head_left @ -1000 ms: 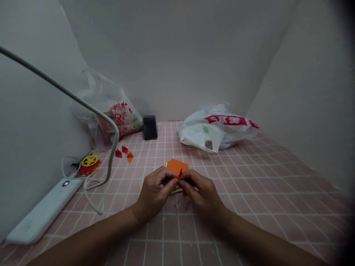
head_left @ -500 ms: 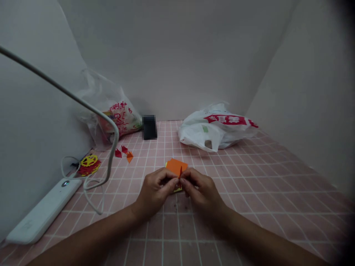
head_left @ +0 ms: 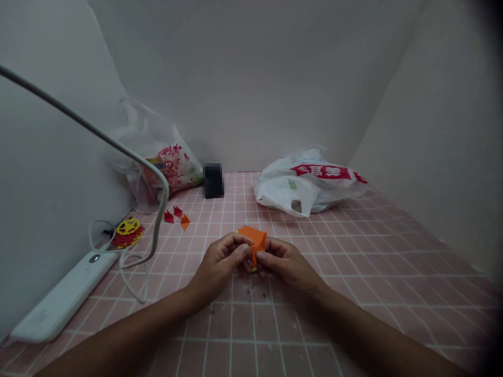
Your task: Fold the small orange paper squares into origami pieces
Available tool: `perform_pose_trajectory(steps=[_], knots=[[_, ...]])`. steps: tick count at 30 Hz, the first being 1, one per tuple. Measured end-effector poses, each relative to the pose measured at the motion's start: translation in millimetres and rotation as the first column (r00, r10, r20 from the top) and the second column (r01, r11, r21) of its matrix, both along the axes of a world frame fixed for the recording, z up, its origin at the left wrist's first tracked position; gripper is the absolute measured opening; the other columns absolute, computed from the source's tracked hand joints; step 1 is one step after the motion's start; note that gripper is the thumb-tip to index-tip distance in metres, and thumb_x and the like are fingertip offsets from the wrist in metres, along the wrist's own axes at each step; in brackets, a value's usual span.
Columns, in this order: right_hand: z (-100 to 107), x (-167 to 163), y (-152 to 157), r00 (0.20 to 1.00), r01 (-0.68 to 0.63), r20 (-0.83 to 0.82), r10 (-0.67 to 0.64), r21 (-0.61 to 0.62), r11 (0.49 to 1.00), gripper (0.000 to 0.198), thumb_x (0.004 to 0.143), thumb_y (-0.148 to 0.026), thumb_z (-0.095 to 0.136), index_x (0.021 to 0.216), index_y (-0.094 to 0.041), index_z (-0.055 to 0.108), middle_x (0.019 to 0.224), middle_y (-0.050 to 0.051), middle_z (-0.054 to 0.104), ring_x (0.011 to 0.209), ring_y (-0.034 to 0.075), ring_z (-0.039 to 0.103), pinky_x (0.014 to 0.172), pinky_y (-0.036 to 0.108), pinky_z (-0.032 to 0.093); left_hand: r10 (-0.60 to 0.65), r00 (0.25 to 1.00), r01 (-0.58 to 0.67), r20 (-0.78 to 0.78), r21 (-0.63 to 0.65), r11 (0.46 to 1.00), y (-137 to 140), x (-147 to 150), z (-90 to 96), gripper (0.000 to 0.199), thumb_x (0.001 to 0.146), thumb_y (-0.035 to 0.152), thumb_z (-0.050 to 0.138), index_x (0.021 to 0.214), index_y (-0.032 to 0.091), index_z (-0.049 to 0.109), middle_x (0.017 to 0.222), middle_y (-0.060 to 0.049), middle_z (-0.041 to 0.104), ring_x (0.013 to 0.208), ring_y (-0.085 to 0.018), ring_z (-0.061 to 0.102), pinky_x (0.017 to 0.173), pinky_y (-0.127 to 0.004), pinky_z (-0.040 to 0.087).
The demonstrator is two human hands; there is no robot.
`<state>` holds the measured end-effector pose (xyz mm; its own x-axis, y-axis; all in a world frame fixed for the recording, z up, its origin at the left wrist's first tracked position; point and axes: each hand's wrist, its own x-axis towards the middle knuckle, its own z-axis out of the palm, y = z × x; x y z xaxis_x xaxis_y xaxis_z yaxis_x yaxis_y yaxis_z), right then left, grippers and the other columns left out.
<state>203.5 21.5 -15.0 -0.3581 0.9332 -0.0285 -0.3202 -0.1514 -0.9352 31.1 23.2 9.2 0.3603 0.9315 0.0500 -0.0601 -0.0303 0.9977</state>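
Observation:
Above the pink tiled surface, my left hand [head_left: 220, 267] and my right hand [head_left: 285, 264] meet at the middle. Between their thumbs and fingers is a small piece of folded orange paper [head_left: 257, 254], its folds standing partly apart. Fingers of both hands close on its two sides. Just behind the fingertips lies orange paper [head_left: 250, 233] with a yellow edge showing at its left; my hands cover much of it. Farther left rest two small folded red papers [head_left: 168, 217] and a folded orange paper [head_left: 185, 222].
At left, a long white device [head_left: 58, 301] lies along the wall, with a pale cable [head_left: 155, 230] arching over it. Yellow and red cutouts [head_left: 128, 230] are piled nearby. Behind stand a clear plastic bag [head_left: 173, 167], a blurred black object [head_left: 213, 181] and a white plastic bag [head_left: 306, 183].
The folded orange paper has turned and opened out between my fingers, showing more of its face. My right hand's grip has shifted slightly; the objects around stay in place.

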Motion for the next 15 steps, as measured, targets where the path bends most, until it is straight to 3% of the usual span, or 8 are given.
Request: perform_pose_trajectory(steps=[3,9,15], knots=[[1.2,-0.3,0.1,0.991,0.025,-0.132,-0.035,-0.078,0.997,0.023,0.075,-0.036,0.078,0.078,-0.017,0.064,0.068,-0.002,0.061,0.055,0.009,0.052,0.055,0.022,0.041,0.043,0.999,-0.044,0.01,0.075,0.996,-3.3,1.2,-3.2,0.016,0.088,0.031,0.063,0.093,0.017,0.058,0.075,0.0,0.063,0.065,-0.013,0.06,0.061,-0.024,0.049],[-0.6,-2.6,0.7,0.965,0.076,-0.239,-0.106,-0.132,0.988,0.022,0.073,-0.031,0.082,0.076,-0.017,0.066,0.064,-0.003,0.06,0.053,0.008,0.049,0.056,0.02,0.04,0.091,0.979,-0.043,-0.183,0.251,0.967,-5.9,2.6,-15.2,0.011,0.085,0.024,0.068,0.093,0.018,0.063,0.086,-0.005,0.069,0.078,-0.018,0.066,0.071,-0.029,0.053],[-5.4,-9.6,-4.6,0.943,0.117,-0.291,-0.164,-0.172,0.978,0.019,0.073,-0.028,0.082,0.084,-0.017,0.071,0.066,-0.003,0.062,0.055,0.007,0.051,0.056,0.019,0.041,0.186,0.956,-0.09,-0.228,0.378,0.921,-4.9,3.1,-20.5,0.002,0.087,0.019,0.063,0.087,0.017,0.062,0.08,-0.003,0.069,0.071,-0.016,0.067,0.067,-0.027,0.053]])
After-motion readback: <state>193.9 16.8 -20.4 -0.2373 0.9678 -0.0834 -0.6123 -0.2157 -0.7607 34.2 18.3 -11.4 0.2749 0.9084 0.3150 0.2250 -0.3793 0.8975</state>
